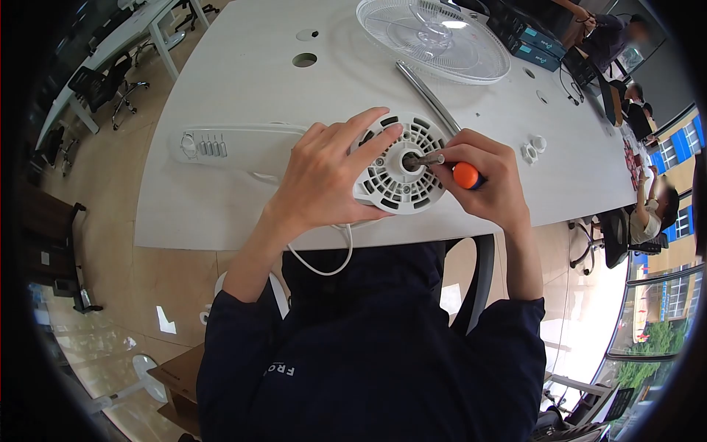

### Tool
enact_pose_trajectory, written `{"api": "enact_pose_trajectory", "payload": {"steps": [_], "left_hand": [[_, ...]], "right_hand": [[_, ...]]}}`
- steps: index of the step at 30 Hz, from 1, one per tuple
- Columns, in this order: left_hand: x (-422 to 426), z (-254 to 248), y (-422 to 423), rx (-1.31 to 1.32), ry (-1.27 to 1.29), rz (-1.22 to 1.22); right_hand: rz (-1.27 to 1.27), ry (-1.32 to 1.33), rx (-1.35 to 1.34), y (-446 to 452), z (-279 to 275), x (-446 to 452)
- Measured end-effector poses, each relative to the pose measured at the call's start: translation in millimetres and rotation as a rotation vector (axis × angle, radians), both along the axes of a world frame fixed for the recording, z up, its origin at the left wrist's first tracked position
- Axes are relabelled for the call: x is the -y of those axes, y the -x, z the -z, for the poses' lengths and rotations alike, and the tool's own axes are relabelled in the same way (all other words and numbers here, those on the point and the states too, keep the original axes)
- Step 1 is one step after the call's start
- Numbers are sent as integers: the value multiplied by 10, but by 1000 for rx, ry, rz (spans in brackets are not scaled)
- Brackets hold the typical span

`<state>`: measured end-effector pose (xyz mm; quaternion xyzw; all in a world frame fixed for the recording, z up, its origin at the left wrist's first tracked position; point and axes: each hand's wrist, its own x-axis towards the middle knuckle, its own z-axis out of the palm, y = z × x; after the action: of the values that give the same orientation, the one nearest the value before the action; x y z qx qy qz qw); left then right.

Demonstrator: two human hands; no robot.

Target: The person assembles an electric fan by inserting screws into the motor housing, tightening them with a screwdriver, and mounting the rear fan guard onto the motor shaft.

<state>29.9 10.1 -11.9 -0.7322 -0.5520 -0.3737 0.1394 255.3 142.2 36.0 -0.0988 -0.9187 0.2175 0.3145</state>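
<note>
A bright office with a tan tiled floor surrounds a white desk [221, 210], with office chairs [110, 87] at far left and, on the right, other people seated or standing near tall windows [663, 295]. At the near edge of the desk, in front of the person, a round, slotted white housing [406, 190] is held up with its hub facing the camera. The left hand [324, 173] grips it from the left, the fingers spread over its far and left parts and the thumb under its near edge. The right hand [490, 173] comes in from the right, thumb and forefinger pinching a short metal rod [427, 160] whose end meets the hub. An orange-ended handle [465, 175] sits in that same hand; whether rod and handle are one tool, I cannot tell. Left of the housing lies a long white base [239, 149] with a row of small keys, and a white cable [324, 272] loops over the near edge. Beyond the hands, a metal pole [427, 96] slants toward a clear round grille [434, 37] at the far side. Dark boxes [534, 44] are stacked at far right, and small white parts [532, 149] lie to the right of the right hand.
</note>
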Motion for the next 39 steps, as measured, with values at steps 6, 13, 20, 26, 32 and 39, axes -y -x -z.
{"api": "enact_pose_trajectory", "payload": {"steps": [6,13,20,26,32,39], "left_hand": [[-12,-7,1,10,8,-7],[-14,-7,-1,15,15,-10],[-19,-14,4,14,14,-5],[-41,-10,32,-17,7,2],[-85,-59,47,-12,40,19],[-122,-94,51,-19,72,-3]], "right_hand": [[-28,28,-10,-2,28,-39],[-47,17,-17,-9,32,-51],[18,119,99,-18,-88,-68],[5,308,10,-225,-349,-195],[211,-171,-250,-450,-825,-196],[89,97,-655,-38,-663,-107]]}}
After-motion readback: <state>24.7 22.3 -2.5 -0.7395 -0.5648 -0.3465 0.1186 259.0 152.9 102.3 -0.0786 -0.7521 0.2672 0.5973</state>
